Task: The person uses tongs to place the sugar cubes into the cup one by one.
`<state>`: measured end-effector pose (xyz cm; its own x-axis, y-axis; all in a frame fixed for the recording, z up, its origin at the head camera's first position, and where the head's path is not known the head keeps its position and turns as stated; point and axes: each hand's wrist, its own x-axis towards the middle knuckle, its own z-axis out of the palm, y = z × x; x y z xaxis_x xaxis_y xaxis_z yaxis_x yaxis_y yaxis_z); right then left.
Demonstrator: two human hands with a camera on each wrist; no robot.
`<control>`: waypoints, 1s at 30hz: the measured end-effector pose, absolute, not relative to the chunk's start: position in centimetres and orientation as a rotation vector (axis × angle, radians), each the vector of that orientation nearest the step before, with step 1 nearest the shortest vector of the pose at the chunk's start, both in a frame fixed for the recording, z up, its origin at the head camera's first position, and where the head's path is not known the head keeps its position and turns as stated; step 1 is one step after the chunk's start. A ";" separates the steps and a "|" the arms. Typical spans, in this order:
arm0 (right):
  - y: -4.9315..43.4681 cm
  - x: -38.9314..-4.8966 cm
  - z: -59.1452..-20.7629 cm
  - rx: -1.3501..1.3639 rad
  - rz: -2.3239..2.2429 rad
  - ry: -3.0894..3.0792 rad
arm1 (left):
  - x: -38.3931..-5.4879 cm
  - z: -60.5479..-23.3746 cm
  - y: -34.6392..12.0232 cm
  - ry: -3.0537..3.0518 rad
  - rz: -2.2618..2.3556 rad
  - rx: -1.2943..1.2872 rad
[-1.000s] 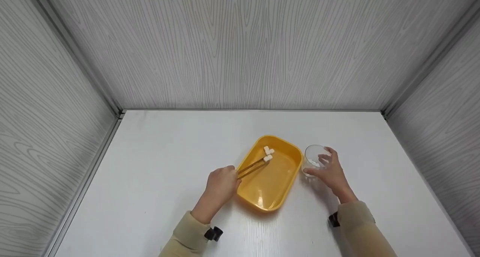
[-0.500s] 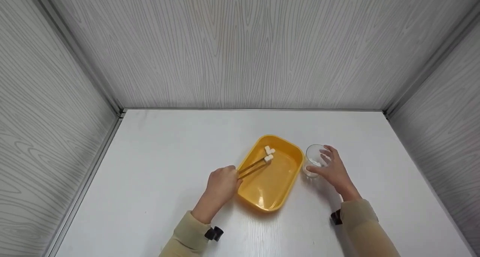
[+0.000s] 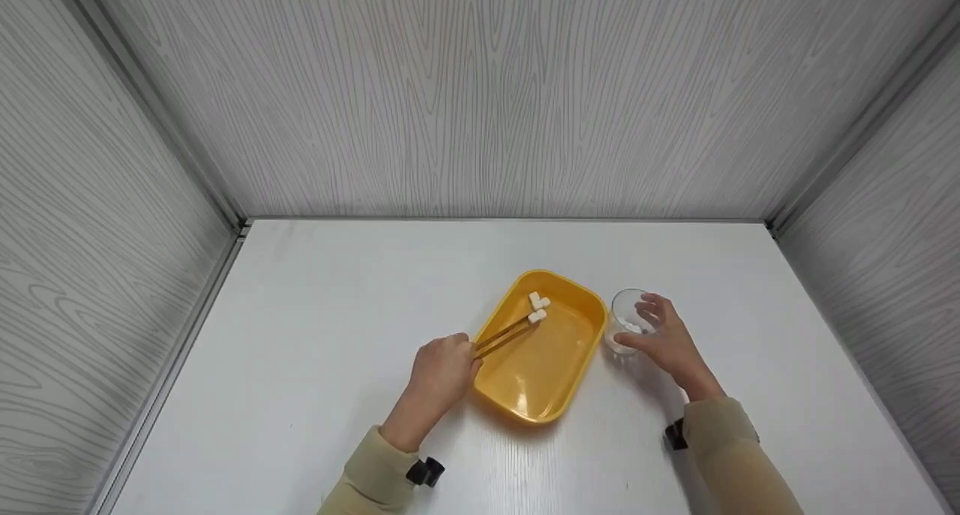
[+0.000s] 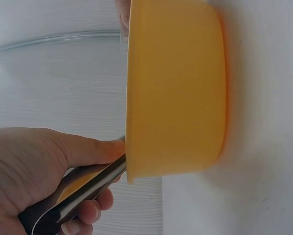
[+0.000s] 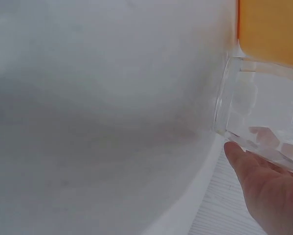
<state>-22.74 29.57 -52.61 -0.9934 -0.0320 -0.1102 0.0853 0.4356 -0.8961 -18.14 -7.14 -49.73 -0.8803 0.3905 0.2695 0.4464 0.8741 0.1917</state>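
Observation:
My left hand grips a pair of metal tongs, its thumb lying along them at the tray's rim. The tongs reach over the left side of a yellow tray, their tips at small white cubes inside it. Further back in the tray lie more white cubes. To the tray's right stands a clear glass with white pieces at its bottom. My right hand holds the glass from the right, thumb in front and fingers curled round behind; the fingers show through the wall in the right wrist view.
A white table lies under everything. Grey wood-patterned panels rise behind it and at both sides. The glass stands close beside the tray's right wall. Black straps sit at both wrists.
The right hand and glass have shifted very slightly right, with the tray's outline moving slightly too. The right fingers have shifted a little on the glass. The tongs stay at the cubes.

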 end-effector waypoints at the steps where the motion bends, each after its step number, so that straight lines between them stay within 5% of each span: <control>1: 29.8 -23.0 -53.1 0.051 -1.611 2.571 | -18.1 -49.6 -7.2 -2.817 -0.374 -0.640; 30: 30.1 -23.2 -53.7 0.042 -1.618 2.565 | -16.8 -47.2 -7.4 -2.671 -0.443 -0.695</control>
<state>-23.20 30.09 -53.69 -0.9937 -0.0342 -0.1064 0.0813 0.4319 -0.8983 -16.81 -7.40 -47.15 -0.8204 0.4076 0.4011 0.5152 0.8312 0.2091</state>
